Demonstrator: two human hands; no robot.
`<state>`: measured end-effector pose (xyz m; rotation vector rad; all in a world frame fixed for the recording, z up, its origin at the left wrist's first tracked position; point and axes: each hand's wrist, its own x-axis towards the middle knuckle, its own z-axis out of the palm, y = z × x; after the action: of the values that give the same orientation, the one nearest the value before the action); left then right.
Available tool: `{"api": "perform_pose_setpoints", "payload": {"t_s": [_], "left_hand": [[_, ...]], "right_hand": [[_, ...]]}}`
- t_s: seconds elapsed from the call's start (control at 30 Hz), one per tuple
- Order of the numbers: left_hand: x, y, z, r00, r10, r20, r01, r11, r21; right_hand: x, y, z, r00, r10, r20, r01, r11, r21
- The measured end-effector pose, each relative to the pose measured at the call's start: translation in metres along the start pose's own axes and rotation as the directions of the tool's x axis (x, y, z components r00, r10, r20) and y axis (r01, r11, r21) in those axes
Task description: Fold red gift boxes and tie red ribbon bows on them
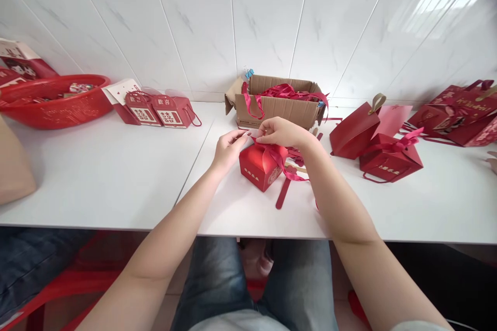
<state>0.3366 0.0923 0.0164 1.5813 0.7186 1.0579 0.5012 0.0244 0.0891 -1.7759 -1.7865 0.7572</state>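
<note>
Over a red box (pixel 253 170) on the counter (pixel 116 176), the left hand (pixel 228 150) and right hand (pixel 280 132) pinch ribbon (pixel 276 155). Behind sits a cardboard carton (pixel 277 111).

Two ribboned boxes (pixel 254 170) (pixel 390 163) — one carton (pixel 283 113), one basin (pixel 58 114)
</note>
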Motion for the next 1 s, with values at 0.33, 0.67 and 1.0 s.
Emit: {"api": "perform_pose_setpoints", "payload": {"t_s": [0.33, 0.67, 1.0], "left_hand": [[0.001, 0.000, -0.001, 0.998, 0.056, 0.040, -0.056, 0.998, 0.006], [-0.003, -0.002, -0.001, 0.996, 0.080, 0.038, -0.083, 0.994, 0.077], [-0.003, 0.005, 0.000, 0.996, -0.073, -0.044, 0.070, 0.996, -0.057]], "right_hand": [[0.002, -0.002, 0.009, 0.997, -0.054, -0.049, 0.060, 0.990, 0.124], [0.006, -0.004, 0.011, 0.999, -0.004, -0.054, 0.017, 0.967, 0.253], [0.008, 0.001, 0.011, 0.999, -0.007, -0.054, 0.021, 0.960, 0.280]]}}
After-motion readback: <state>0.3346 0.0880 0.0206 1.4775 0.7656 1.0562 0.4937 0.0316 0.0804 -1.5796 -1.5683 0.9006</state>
